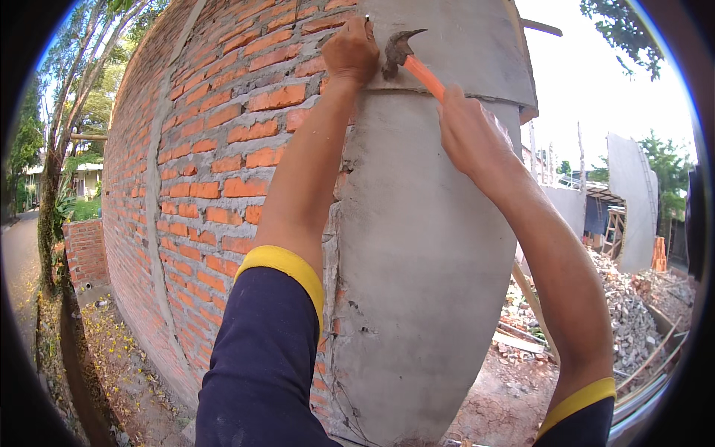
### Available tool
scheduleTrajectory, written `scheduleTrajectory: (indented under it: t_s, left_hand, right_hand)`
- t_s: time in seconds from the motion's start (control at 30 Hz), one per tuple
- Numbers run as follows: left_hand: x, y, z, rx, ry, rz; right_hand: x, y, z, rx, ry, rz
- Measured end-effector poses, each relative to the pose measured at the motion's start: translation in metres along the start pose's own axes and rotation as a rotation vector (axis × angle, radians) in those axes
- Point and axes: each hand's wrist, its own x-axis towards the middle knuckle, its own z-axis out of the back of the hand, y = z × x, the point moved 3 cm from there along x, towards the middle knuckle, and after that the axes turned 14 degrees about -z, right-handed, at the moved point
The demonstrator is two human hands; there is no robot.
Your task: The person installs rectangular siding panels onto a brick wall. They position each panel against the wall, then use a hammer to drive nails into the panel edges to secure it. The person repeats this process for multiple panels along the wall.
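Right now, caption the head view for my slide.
Right hand holds orange-handled dark metal claw hammer beside left hand pinching a small shiny-tipped piece at smooth grey plaster.

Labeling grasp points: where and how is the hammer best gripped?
Likely the orange handle of the hammer, taken from the lower right, as the right hand holds it. The handle is straight and slim and slopes down that way from the head, keeping the hand clear of the pointed claw.
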Motion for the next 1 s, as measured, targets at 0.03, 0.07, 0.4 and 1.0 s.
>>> scheduleTrajectory:
  t_s: [0.03,0.07,0.4,1.0]
  left_hand:
    - [0.002,-0.001,0.000,-0.003,0.014,-0.038]
    - [0.004,-0.003,0.002,-0.007,0.004,-0.078]
    - [0.090,-0.003,0.044,-0.486,0.085,-0.059]
    - [-0.018,-0.002,0.012,-0.172,-0.059,0.048]
  right_hand:
    - [0.003,-0.001,0.003,0.022,0.009,-0.015]
    - [0.005,-0.003,0.004,0.028,0.038,-0.042]
    - [0.013,-0.018,-0.005,0.059,-0.017,-0.048]
    - [0.015,-0.023,-0.025,0.074,-0.068,-0.055]
